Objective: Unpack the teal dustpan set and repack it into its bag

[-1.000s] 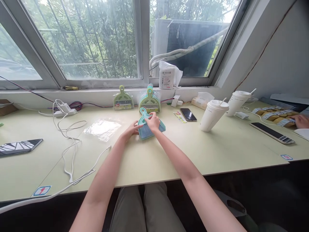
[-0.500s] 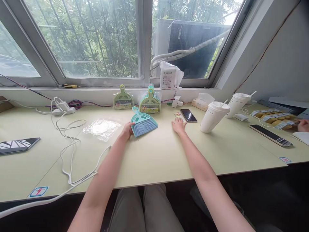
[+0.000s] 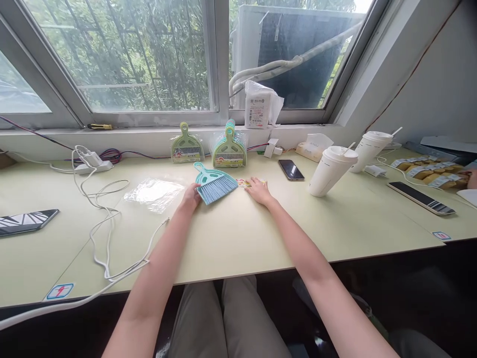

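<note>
My left hand (image 3: 190,197) is closed on the left edge of a small turquoise dustpan (image 3: 203,170) with a grey-blue bristled brush (image 3: 217,189) nested in it. The set rests tilted on the table, handle pointing up and left. Just right of it, my right hand (image 3: 258,190) lies with fingers stretched out over a colourful printed card (image 3: 244,183); part of the card is hidden under the fingers. Behind stand a stack of bagged dustpan sets (image 3: 230,149) and a single green bagged set (image 3: 187,146), both with similar printed cards.
Left of my hands lie a crumpled clear plastic bag (image 3: 152,194) and a white cable (image 3: 108,248). To the right are a phone (image 3: 291,170), two lidded white cups (image 3: 331,171) and a tissue pack (image 3: 313,147). Another person's hand (image 3: 472,179) shows at the far right.
My right hand has slid left with the printed card, bringing it close to the dustpan set. My left hand and the set have shifted slightly left. The view has tilted a little.
</note>
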`<state>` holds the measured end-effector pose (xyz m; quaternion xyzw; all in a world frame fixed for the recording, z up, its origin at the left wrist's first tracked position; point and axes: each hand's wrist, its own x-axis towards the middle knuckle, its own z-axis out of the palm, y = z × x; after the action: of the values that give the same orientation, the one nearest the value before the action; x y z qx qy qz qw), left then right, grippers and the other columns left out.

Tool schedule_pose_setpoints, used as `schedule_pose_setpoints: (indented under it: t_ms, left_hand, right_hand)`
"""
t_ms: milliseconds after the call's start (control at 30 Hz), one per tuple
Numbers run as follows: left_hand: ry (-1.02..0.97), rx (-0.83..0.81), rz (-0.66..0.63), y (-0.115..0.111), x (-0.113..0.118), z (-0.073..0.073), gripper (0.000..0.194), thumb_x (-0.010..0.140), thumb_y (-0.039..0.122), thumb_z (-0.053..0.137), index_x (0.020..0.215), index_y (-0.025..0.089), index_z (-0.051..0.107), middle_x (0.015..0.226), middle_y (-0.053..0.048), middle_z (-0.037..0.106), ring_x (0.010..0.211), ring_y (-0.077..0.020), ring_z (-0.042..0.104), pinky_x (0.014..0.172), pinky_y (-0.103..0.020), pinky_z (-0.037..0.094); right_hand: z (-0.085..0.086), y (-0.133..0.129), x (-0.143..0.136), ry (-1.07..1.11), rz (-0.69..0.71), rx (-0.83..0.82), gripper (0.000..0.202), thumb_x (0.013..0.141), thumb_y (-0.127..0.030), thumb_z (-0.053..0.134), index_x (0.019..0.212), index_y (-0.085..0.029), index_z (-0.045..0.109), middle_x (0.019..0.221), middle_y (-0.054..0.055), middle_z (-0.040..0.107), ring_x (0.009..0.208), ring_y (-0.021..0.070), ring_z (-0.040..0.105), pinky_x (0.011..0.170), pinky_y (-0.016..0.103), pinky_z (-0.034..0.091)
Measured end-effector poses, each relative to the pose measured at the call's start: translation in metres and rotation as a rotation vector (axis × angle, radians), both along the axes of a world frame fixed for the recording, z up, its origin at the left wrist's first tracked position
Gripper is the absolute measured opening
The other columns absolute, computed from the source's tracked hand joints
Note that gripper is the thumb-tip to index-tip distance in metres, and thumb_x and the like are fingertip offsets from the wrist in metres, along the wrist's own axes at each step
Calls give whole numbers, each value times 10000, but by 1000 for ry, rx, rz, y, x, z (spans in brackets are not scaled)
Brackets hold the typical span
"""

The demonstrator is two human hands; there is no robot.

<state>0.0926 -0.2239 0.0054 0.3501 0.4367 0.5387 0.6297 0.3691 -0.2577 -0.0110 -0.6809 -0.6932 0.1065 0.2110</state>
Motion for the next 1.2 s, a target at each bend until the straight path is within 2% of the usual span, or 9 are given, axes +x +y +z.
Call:
schedule_pose_setpoints:
  t_ms: [167,300,400,500,633,700,867,1067,1200]
  left_hand:
    - [-1,-81,98,-1,2,3,320,675,126,513,982,178,587,720,-24,623,679,-158,632,700,-294,543]
    - [-67,-122,92,-2,1,6,314,687,141,506,981,181,611,760,-51,648,764,-188,652,766,-331,554]
    - [-106,-116,83,-3,1,6,339,690,145,517,1007,196,624,785,-56,664,832,-210,659,800,-357,555]
    - [-131,-84,66,-3,1,6,354,700,151,511,1031,206,625,821,-55,670,880,-209,659,823,-357,553]
    - [-89,-77,114,-2,0,6,321,729,173,507,1027,207,621,799,-52,660,832,-192,657,792,-332,559]
    - [-62,-55,118,-1,0,5,321,732,182,517,1035,211,618,789,-48,657,810,-192,655,778,-330,561]
    - [-73,-48,129,-1,0,4,313,735,184,519,1033,211,611,779,-44,649,791,-188,653,768,-328,559]
    - [-60,-55,147,-1,-1,4,294,708,153,540,990,210,594,745,-31,629,743,-177,639,737,-316,555]
    - [-35,-73,105,-1,5,1,231,709,170,550,937,198,579,745,-29,618,711,-165,635,700,-299,551]
  right_hand:
    - [1,2,10,50,-90,46,467,863,-53,352,1154,-282,638,1474,43,406,1417,212,250,1112,638,37]
    - [6,-1,16,14,-235,204,446,811,0,370,1020,-222,696,1444,60,434,1382,223,303,1134,593,79]
    - [7,-3,8,-39,-201,257,355,881,-106,402,1100,-196,667,1402,105,481,1335,248,366,1139,550,121]
    - [5,-3,-5,-4,-38,114,326,924,-243,425,1173,-199,630,1382,121,506,1321,276,393,1114,551,199]
    - [4,0,-13,80,221,22,431,913,-120,333,1191,-284,618,1450,25,447,1391,235,320,1125,612,98]
    - [5,0,-12,84,208,56,448,898,-129,363,1249,-307,576,1484,11,396,1408,240,290,1126,622,43]
    - [5,-1,-3,-10,-43,-4,563,903,-426,474,1411,-194,408,1529,150,282,1436,335,180,1099,651,19]
    - [6,-3,-4,18,-2,88,335,906,-321,505,1217,-245,603,1299,87,592,1227,240,511,1137,552,114]
    - [11,-2,-8,198,-92,125,252,862,-317,545,1046,-228,691,1042,63,707,1006,229,622,968,388,410]
